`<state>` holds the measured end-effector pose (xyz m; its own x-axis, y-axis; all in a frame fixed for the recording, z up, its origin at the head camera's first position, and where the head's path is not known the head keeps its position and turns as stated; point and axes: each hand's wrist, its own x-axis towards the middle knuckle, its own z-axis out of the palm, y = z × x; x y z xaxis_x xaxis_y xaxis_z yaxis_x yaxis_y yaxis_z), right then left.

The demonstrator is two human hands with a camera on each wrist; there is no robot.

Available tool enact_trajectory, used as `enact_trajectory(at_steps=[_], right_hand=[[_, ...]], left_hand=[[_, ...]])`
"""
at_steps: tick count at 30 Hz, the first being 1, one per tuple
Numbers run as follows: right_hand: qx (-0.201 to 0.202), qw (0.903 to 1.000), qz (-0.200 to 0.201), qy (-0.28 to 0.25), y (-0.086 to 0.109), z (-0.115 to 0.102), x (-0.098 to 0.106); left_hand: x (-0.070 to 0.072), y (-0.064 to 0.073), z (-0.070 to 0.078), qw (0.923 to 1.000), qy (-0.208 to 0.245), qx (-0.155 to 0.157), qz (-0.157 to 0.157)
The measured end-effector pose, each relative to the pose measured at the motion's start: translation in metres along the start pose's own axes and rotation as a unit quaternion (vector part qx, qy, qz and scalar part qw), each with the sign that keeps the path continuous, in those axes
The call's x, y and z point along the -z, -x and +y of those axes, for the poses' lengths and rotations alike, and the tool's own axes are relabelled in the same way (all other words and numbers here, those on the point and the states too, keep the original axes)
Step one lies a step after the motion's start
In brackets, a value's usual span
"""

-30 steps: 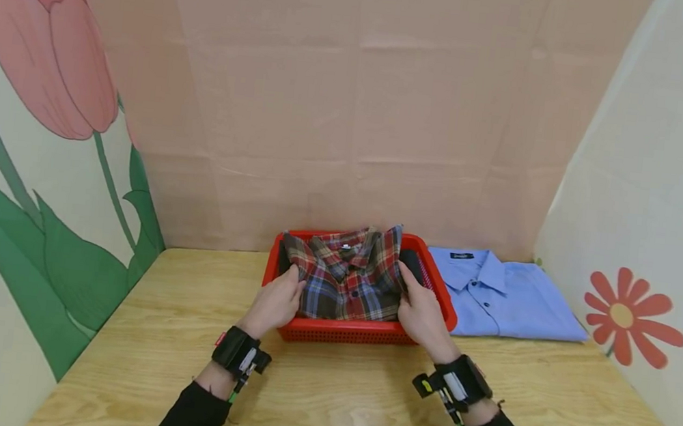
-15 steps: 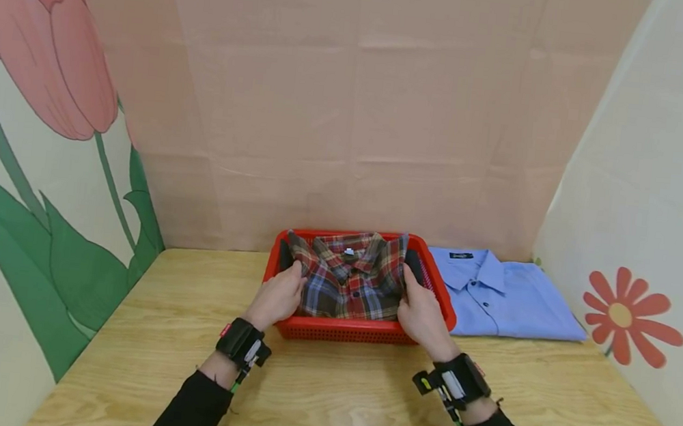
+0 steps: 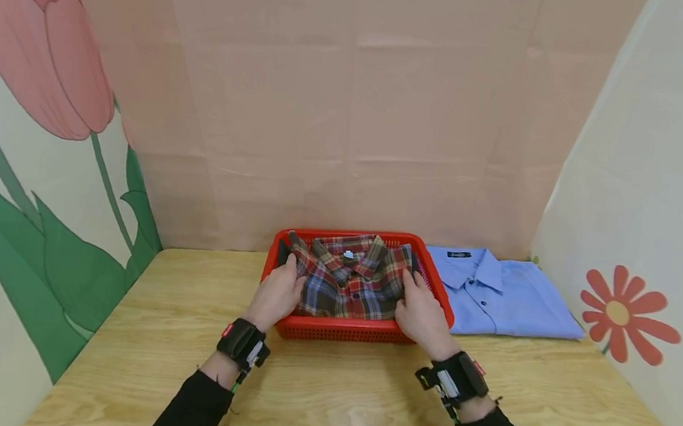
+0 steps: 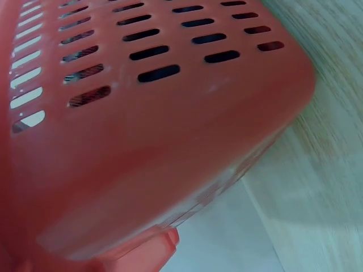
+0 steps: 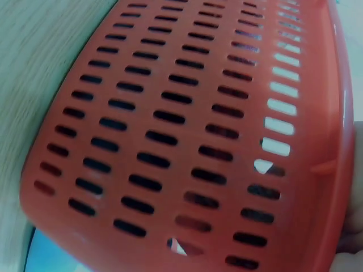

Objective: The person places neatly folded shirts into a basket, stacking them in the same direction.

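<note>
One plaid shirt (image 3: 351,286), folded, lay in a red basket (image 3: 343,325), left hand (image 3: 275,294) and right hand (image 3: 423,317) pinching its sides; presumably light, soft and floppy, it needed holding at both edges.

Your two hands, left (image 3: 275,294) and right (image 3: 421,317), are bare, and black long sleeves (image 3: 191,408) cover your forearms, stopping short of the wrists. On your left wrist you wear a wide black band (image 3: 238,341) with a boxy body, a small red tag (image 3: 226,330) and a pale label (image 3: 254,351). Your right wrist carries a matching black cuff (image 3: 466,376), also with a red tab and a pale rectangular sticker (image 3: 448,384). A small dark block juts from each inner side, and thin cords with green bits run towards your sleeves.
</note>
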<state>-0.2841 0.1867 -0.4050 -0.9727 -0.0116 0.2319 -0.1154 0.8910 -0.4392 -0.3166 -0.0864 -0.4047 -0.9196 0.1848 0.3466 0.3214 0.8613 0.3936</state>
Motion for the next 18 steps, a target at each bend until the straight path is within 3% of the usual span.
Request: enact_trajectory(at_steps=[5,11,15,18], right_hand=[[0.004,0.9992,0.022,0.034,0.0007,0.0029,0.0006],[0.026,0.9963,0.045,0.069,0.0023,0.0058,0.0033],[0.067,0.9897,0.062,0.11,0.0003,0.0069,0.0041],[0.095,0.9864,0.024,0.132,-0.0037,0.0081,0.0038]], left_hand=[[-0.0009,0.0027,-0.0003,0.9994,0.016,0.0,0.03],[-0.0011,0.0044,-0.0002,0.9973,-0.047,-0.037,0.043],[-0.0014,0.003,-0.0008,0.9959,-0.081,-0.028,0.029],[-0.0011,0.0019,-0.0013,0.9939,-0.107,-0.027,0.004]])
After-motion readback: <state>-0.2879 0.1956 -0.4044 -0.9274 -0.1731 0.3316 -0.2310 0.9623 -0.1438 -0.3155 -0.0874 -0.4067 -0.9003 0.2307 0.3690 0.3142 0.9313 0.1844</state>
